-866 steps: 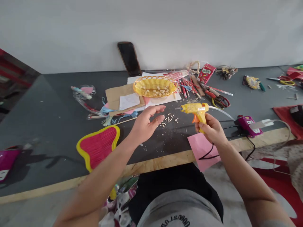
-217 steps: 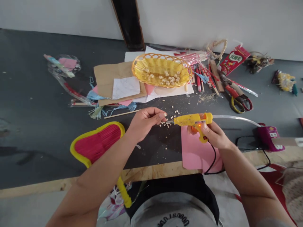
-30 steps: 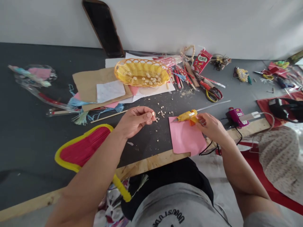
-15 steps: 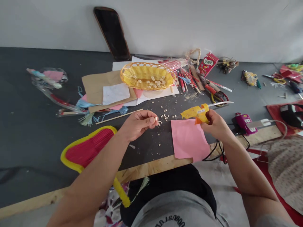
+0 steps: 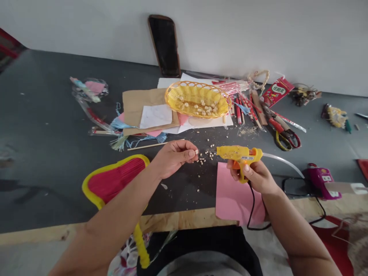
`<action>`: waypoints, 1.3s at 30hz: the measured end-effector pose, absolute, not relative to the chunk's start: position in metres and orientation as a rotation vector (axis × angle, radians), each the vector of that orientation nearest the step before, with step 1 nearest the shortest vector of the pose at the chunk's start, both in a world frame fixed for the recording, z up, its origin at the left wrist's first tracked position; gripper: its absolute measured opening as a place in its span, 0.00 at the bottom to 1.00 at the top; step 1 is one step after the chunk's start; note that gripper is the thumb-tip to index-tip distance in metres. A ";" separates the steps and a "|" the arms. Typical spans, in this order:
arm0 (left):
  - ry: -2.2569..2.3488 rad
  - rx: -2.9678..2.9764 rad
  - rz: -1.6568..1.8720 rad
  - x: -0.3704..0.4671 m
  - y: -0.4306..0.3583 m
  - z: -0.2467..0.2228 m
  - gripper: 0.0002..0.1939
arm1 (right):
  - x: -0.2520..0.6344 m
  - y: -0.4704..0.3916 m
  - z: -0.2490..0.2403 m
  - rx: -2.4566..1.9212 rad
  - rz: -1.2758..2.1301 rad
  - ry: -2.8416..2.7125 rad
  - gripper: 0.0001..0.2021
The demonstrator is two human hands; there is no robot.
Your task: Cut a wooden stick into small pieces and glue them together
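Observation:
My right hand (image 5: 254, 174) is wrapped round the handle of a yellow glue gun (image 5: 235, 153), its nozzle pointing left and a clear glue stick (image 5: 284, 163) out of its back end. Between the thumb and fingers of my left hand (image 5: 179, 155) is a small pale bead-like piece (image 5: 196, 152), partly covered by the fingertips. The nozzle and this piece are a short way apart. Several tiny cut pieces (image 5: 207, 154) lie on the dark table between my hands. Below the glue gun is a pink sheet (image 5: 230, 195).
A yellow basket (image 5: 198, 85) holding small pale clusters stands behind my hands on papers. A red fan shape with yellow edging (image 5: 115, 178) lies under my left forearm. Scissors (image 5: 287, 138), a purple power socket (image 5: 323, 182) and a black cord (image 5: 253, 214) are at right. A phone (image 5: 165, 46) leans on the wall.
My right hand has turned the glue gun level and brought its nozzle towards my left hand. My left hand still pinches the small piece. The camera view has shifted left.

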State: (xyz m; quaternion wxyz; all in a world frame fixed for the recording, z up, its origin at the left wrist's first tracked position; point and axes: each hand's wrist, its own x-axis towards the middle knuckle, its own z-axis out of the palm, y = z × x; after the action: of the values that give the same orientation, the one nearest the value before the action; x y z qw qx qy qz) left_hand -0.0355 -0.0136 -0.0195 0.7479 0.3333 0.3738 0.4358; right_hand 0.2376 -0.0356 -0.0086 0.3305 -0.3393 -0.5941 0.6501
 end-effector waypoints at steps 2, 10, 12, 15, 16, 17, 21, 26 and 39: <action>0.835 0.715 0.947 -0.035 -0.014 -0.020 0.16 | 0.235 -0.037 -0.010 -0.905 1.655 -1.553 0.18; 0.897 0.689 0.928 -0.033 -0.015 -0.021 0.16 | 0.232 -0.042 -0.016 -0.866 1.725 -1.563 0.17; 0.917 0.684 0.921 -0.033 -0.015 -0.021 0.17 | 0.232 -0.043 -0.016 -0.864 1.727 -1.570 0.17; 0.931 0.686 0.913 -0.032 -0.016 -0.021 0.17 | 0.231 -0.043 -0.016 -0.864 1.715 -1.574 0.17; 0.930 0.687 0.912 -0.032 -0.016 -0.021 0.17 | 0.231 -0.043 -0.016 -0.870 1.713 -1.573 0.17; 0.927 0.687 0.911 -0.032 -0.016 -0.021 0.16 | 0.231 -0.043 -0.017 -0.875 1.715 -1.575 0.17; 0.910 0.688 0.907 -0.032 -0.017 -0.022 0.16 | 0.231 -0.043 -0.020 -0.873 1.716 -1.590 0.18; 0.910 0.699 0.899 -0.032 -0.017 -0.024 0.16 | 0.232 -0.043 -0.022 -0.889 1.715 -1.598 0.19; 0.914 0.690 0.896 -0.031 -0.017 -0.024 0.17 | 0.232 -0.044 -0.024 -0.885 1.658 -1.622 0.18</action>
State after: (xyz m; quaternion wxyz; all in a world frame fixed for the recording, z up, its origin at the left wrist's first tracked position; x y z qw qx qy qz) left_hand -0.0314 -0.0174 -0.0237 0.7471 0.3156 0.4177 0.4096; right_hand 0.2319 -0.0438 -0.0242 0.3237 -0.3372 -0.6181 0.6321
